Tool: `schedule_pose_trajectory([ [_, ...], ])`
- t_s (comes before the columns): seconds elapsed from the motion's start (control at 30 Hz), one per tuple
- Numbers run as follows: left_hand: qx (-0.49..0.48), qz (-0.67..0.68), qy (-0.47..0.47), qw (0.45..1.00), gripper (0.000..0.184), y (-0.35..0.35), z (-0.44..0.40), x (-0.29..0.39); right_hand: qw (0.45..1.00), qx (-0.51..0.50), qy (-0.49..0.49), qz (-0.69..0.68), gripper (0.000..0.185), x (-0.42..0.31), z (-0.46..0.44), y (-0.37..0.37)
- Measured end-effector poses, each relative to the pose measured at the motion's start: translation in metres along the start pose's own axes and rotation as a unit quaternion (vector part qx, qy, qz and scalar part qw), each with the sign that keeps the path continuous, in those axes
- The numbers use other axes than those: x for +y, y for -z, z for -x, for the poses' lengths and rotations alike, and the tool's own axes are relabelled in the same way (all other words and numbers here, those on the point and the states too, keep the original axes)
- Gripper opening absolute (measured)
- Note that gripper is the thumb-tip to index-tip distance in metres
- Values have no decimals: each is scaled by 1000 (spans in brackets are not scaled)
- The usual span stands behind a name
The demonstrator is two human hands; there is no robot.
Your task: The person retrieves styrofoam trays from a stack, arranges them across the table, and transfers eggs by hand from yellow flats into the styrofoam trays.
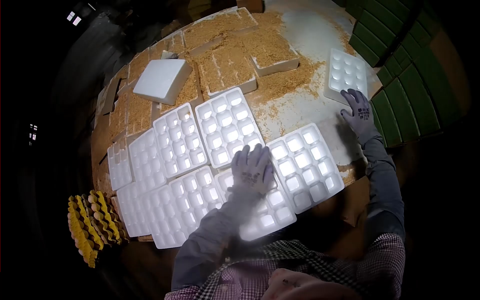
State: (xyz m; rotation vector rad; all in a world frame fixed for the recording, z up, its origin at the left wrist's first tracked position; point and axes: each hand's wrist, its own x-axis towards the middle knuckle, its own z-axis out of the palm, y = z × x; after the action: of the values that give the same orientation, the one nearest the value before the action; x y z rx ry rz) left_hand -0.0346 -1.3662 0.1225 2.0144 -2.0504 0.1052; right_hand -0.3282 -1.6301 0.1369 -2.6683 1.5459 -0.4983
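Note:
My left hand [252,167], in a pale glove, lies open over a white foam tray [276,201] in the near row, its fingers stretched toward the neighbouring tray [229,127]. At the upper right, my right hand [358,110], in a grey glove with dark print, reaches the near corner of another white foam tray [347,70] with rounded cells. Its fingers are apart, the thumb off to the left. Whether they press on that tray cannot be made out. Just right of my left hand lies a foam tray [306,167] with square hollows.
More foam trays [180,140] stand side by side on the left. A plain white foam box [162,80] rests on trays filled with sawdust-like material [225,70]. Green boxes [405,100] are stacked at right. Yellow egg trays [95,222] with eggs stand at lower left.

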Motion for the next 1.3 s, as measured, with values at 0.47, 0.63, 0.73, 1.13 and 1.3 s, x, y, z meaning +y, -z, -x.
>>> schedule_pose_trajectory([
  [0.47,-337,131,-276,891,52,-12,57,72,967,-103,83,-216,56,-29,10,61],
  [0.63,-114,188,-271,937,39,-56,81,69,939,-120,247,-207,50,-104,-39,42],
  [0.73,24,215,-245,945,30,-96,94,84,948,-62,265,-166,45,-128,-58,-9],
  [1.13,-114,110,-236,959,38,-111,94,105,973,-130,36,-185,72,-169,-34,-44],
  [1.3,-62,277,-168,944,58,-142,106,118,969,-144,78,-184,58,-173,-12,-77],
])
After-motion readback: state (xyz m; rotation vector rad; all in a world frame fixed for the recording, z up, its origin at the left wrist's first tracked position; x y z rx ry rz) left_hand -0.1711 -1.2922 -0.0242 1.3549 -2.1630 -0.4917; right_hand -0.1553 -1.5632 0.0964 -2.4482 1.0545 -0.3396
